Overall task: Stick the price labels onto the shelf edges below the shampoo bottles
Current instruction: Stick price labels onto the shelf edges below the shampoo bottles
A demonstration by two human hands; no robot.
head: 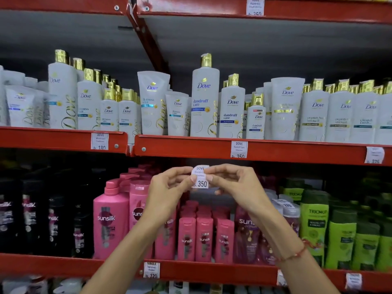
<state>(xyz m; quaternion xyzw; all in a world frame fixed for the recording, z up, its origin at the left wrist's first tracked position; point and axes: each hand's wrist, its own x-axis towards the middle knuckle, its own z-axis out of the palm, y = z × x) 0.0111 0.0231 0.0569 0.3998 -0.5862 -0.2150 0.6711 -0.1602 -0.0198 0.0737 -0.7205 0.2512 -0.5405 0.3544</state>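
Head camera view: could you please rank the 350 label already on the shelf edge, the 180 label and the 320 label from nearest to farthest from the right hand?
1. 350 label, just above the right hand.
2. 320 label, lower shelf edge, down-left.
3. 180 label, upper shelf edge, far left.

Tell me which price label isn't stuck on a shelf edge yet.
The Dove 350 label pinched between both hands, in mid-air below the Dove shelf; the others all sit on red edges.

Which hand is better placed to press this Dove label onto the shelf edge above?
Probably the left hand: the bare red edge lies up-left of the label, nearer it than the right hand.
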